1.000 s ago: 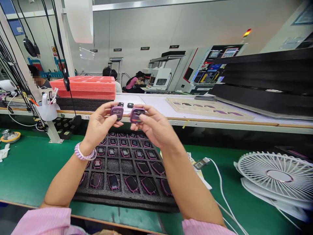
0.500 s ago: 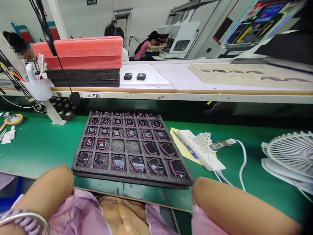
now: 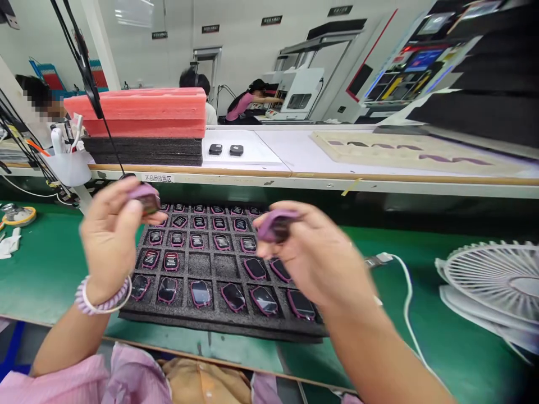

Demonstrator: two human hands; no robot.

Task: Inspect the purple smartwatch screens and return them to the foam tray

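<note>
My left hand [image 3: 112, 233], raised over the left side of the foam tray, pinches a purple smartwatch body [image 3: 145, 197] between thumb and fingers. A second purple smartwatch body [image 3: 275, 224] is gripped by my right hand [image 3: 315, 252] above the tray's right side. Both are somewhat blurred. Beneath them the dark grey foam tray [image 3: 202, 320] holds rows of purple-framed smartwatches [image 3: 200, 293], screens up. Two pockets in the second row from the front show bare foam. My right hand hides part of the tray's right columns.
Behind the tray runs a shelf [image 3: 248, 175] with red foam blocks [image 3: 138, 112], two small black pieces and a beige tray [image 3: 337, 145]. A white fan [image 3: 497, 280] and a cable [image 3: 407, 306] stand right. A tool cup [image 3: 69, 168] hangs left; people sit beyond.
Both hands have come up into view over the tray, each with a purple smartwatch body in it. Earlier only the forearms showed. The view has tilted slightly upward.
</note>
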